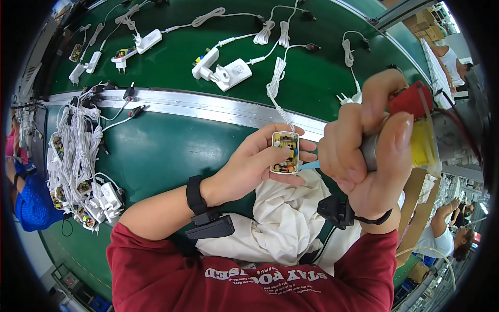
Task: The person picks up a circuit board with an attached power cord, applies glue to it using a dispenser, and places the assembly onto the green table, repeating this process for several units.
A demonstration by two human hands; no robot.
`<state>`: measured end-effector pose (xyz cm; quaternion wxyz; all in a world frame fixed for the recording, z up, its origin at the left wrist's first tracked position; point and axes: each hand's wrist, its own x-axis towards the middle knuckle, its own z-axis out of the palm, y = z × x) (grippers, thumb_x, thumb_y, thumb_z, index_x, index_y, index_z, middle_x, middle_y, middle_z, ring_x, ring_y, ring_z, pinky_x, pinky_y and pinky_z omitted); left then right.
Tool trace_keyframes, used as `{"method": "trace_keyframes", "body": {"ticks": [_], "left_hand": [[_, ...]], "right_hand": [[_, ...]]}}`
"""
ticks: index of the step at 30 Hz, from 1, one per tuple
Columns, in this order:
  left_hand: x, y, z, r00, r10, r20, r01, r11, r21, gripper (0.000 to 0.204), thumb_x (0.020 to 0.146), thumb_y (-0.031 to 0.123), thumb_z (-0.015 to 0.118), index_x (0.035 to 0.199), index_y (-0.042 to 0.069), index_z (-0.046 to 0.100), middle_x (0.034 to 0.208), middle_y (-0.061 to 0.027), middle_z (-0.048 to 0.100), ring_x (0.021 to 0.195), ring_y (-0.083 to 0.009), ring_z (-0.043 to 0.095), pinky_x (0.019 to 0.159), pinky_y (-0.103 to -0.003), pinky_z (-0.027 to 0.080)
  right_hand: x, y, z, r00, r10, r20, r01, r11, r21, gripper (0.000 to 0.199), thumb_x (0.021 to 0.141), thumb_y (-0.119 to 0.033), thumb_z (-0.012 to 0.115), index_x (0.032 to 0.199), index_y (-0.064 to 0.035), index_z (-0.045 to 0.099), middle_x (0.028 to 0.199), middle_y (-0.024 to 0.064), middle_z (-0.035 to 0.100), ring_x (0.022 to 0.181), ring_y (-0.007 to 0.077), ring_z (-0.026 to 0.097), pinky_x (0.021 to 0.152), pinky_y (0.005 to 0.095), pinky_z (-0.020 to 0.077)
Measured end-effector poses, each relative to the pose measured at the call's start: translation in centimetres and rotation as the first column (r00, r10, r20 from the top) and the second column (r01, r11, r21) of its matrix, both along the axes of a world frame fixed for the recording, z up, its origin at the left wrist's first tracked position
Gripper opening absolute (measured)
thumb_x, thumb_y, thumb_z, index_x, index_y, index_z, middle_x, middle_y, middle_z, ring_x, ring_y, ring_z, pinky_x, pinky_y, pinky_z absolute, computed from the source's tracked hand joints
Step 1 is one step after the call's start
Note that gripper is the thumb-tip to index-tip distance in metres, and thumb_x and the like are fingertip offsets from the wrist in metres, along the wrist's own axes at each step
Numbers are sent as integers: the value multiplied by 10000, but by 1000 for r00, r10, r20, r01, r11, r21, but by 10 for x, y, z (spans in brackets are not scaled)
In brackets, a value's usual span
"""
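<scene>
Green conveyor belt [171,151], curved metal rail [208,106] across it. Far side: white plastic adapter housings [231,74] with coiled white cables [265,34], scattered. Near side, left: heap of bundled white cables with open adapter shells [78,166].

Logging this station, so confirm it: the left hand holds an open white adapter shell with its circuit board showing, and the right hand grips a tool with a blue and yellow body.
Not quite. The head view shows the tool in the right hand is red and yellow, not blue and yellow. The rest stands: the left hand holds the open white adapter shell with its circuit board showing.
</scene>
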<state>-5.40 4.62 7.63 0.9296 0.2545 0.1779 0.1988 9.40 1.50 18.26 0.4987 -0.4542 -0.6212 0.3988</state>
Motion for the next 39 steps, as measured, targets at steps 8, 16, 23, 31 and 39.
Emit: {"method": "trace_keyframes", "body": {"ticks": [8, 16, 23, 31, 39], "left_hand": [[0, -1, -3, 996, 5, 92, 2, 998, -70, 344, 934, 74, 377, 1275, 44, 339, 1265, -155, 459, 1146, -256, 510, 906, -443, 499], [-4, -3, -1, 982, -24, 186, 48, 991, -127, 377, 940, 101, 366, 1308, 47, 309, 1251, -144, 442, 1152, -259, 494, 973, -490, 436], [-6, -1, -1, 980, -40, 197, 65, 991, -120, 366, 949, 123, 347, 1306, 48, 314, 1264, -141, 433, 1165, -255, 486, 971, -483, 440], [28, 46, -3, 1000, 10, -11, -2, 836, 549, 294, 916, 172, 478, 1169, 31, 429, 1059, -85, 542, 963, -191, 540, 890, -404, 484], [124, 98, 4, 880, 413, 233, -17, -464, 886, 162, 756, 141, 582, 849, 16, 540, 790, -160, 558, 752, -309, 557, 646, -368, 488]], "right_hand": [[-5, 1, -2, 999, -1, -53, 0, 1000, -26, 396, 931, -510, 378, 922, -118, 320, 478, -32, 347, 353, 59, 297, 352, 212, 248], [-9, 3, -4, 997, -19, -71, 16, 999, -33, 407, 919, -519, 404, 900, -123, 309, 477, -28, 349, 348, 64, 295, 352, 212, 255], [-12, 3, -2, 996, -45, -74, 43, 999, -30, 445, 925, -525, 378, 1005, -91, 332, 478, -31, 344, 348, 60, 291, 351, 211, 252], [-13, 4, 3, 994, -71, -87, 63, 994, -95, 489, 946, -508, 331, 1130, -55, 323, 478, -34, 330, 355, 55, 282, 354, 209, 242], [-13, -1, -12, 951, -59, -303, 21, 992, -125, 430, 960, -459, 340, 1101, -53, 328, 474, -28, 316, 354, 60, 281, 353, 214, 232]]}}
